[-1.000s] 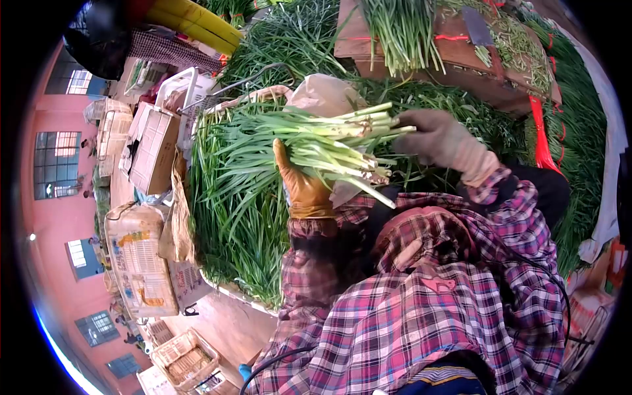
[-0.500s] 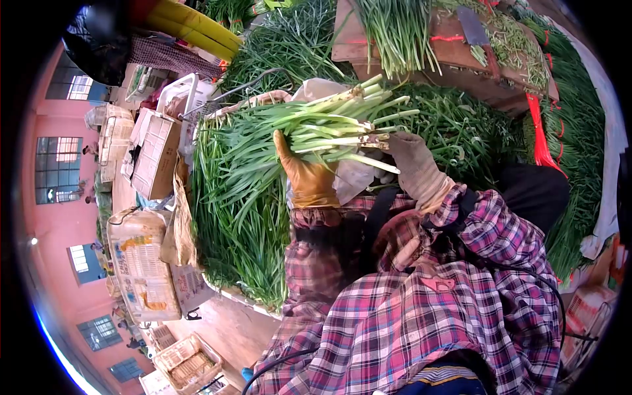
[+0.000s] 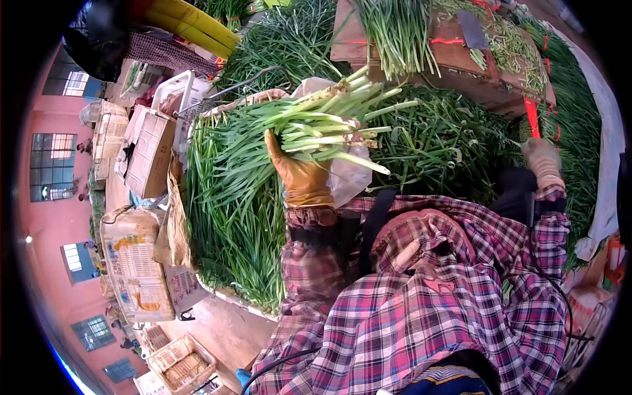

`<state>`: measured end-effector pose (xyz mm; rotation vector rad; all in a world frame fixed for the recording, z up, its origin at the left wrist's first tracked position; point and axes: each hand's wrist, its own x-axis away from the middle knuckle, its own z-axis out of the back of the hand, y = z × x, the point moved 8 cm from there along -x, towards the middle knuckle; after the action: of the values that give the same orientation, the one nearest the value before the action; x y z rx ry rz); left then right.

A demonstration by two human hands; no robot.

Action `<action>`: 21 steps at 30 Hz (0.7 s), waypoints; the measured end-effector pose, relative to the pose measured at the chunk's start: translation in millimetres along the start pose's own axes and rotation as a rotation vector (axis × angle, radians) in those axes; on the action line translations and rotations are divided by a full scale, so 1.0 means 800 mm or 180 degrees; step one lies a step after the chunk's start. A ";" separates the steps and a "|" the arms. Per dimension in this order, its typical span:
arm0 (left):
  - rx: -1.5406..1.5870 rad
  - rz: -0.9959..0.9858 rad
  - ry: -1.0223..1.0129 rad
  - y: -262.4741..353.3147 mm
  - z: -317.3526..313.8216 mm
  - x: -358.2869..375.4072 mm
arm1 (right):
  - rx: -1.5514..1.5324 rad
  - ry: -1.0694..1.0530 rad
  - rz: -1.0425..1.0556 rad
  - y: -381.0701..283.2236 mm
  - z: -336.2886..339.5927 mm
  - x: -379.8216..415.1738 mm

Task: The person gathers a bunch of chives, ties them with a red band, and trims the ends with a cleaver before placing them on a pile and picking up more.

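My left hand point(image 3: 304, 176), in an orange glove, is closed around a bunch of green garlic point(image 3: 329, 125). The pale stem ends point right and the long leaves spread left over the heap of green garlic point(image 3: 230, 217). At the far right, my right hand point(image 3: 543, 159), in a greyish-white glove, is closed on the lower end of the red ties point(image 3: 532, 117). These ties hang from the edge of a wooden board point(image 3: 447, 76); the fingertips are partly hidden.
A cleaver point(image 3: 471, 29) lies on the board beside cut stem scraps point(image 3: 510, 56) and another green bunch point(image 3: 398, 33). Loose leaves point(image 3: 447, 138) lie between my hands. Tied bunches point(image 3: 579, 118) line the right side. Crates point(image 3: 135, 263) and a carton point(image 3: 151, 148) stand left.
My right hand has left the stem ends and swung right to the red ties, gripping their lower end. My left hand still holds the bunch, shifted slightly left.
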<state>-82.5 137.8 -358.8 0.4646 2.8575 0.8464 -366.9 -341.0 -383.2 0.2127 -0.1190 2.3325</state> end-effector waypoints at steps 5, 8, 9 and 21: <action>0.0498 0.0266 0.0271 -0.015 -0.024 0.009 | -0.2328 0.0874 0.2480 -0.251 0.124 0.136; 0.1277 0.0747 0.0013 -0.025 -0.042 0.014 | -0.4652 -0.1471 0.1124 -0.350 0.104 0.161; 0.0997 0.0707 0.0336 -0.026 -0.030 0.012 | -0.4926 -0.1788 0.0776 -0.373 0.089 0.161; -0.0429 -0.0212 -0.0167 -0.017 -0.025 0.014 | -0.5839 -0.1806 0.0517 -0.425 0.029 0.127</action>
<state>-101.0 120.4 -349.9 0.3678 2.7299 0.9914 -189.4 -37.3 -334.0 -0.1029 -2.3413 1.3701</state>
